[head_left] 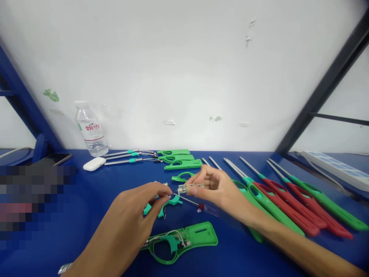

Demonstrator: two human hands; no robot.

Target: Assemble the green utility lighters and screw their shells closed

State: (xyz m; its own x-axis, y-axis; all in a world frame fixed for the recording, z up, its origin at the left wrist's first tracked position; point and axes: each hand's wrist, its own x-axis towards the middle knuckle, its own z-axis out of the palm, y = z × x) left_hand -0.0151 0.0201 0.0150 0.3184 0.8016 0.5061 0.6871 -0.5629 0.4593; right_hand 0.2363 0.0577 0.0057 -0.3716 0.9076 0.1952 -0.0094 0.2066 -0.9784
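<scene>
My right hand [213,186] pinches a small translucent whitish lighter part [182,189] between thumb and fingers. Close to its left end, my left hand [131,213] has thumb and forefinger pressed together; whatever sits between them is too small to make out. Under the left hand lie teal trigger pieces [173,201], partly covered. A thin screwdriver [208,209] with a clear and red handle lies below the right hand. Nearer to me rests an opened green lighter casing [201,234] with a teal trigger [173,244] and white wires inside; my left hand hides its left end.
Green casing halves [184,164] and metal lighter tubes [122,163] with wires lie at the back. Assembled red lighters [288,209] and green lighters [331,206] are at right. At back left are a water bottle [91,132], a white case [94,164] and a phone [57,158].
</scene>
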